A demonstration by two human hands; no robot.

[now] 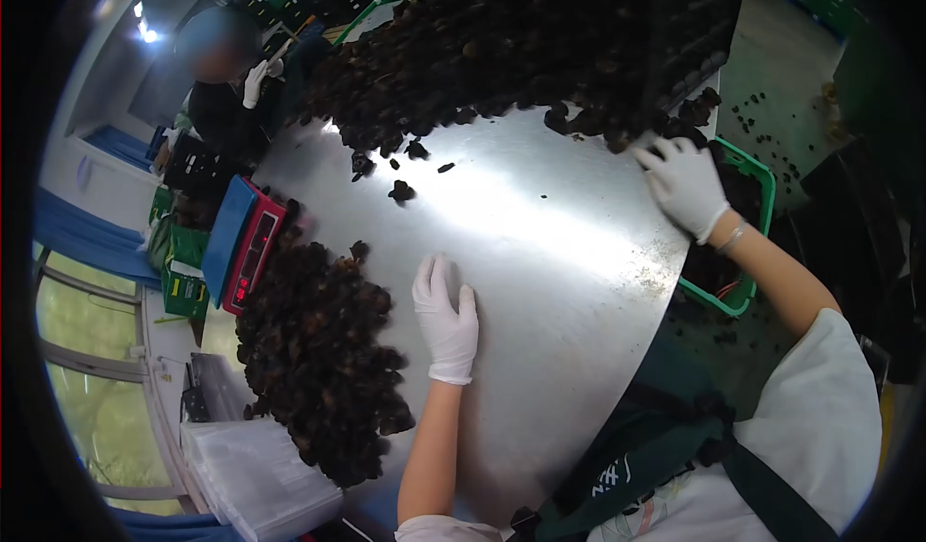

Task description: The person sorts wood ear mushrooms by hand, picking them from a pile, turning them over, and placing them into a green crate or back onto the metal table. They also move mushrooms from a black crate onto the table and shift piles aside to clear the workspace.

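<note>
My left hand (447,322), in a white glove, rests on the shiny metal table (540,339) with its fingers stretched out and nothing in it. To its left lies a smaller heap of dark brown, wrinkled dried pieces (323,359). My right hand (687,187), gloved in white too, is over the table's right edge. Its fingers are spread, fingertips close to the near edge of a large pile of the same dark pieces (502,50). Beside and below that hand stands a green crate (769,195) with dark pieces inside.
A red and blue scale (256,253) with lit digits stands left of the smaller heap. Clear plastic boxes (256,474) are at the lower left. Across the table is another person (227,108) in dark clothes and white gloves. Pieces lie scattered on the floor (772,69) at right.
</note>
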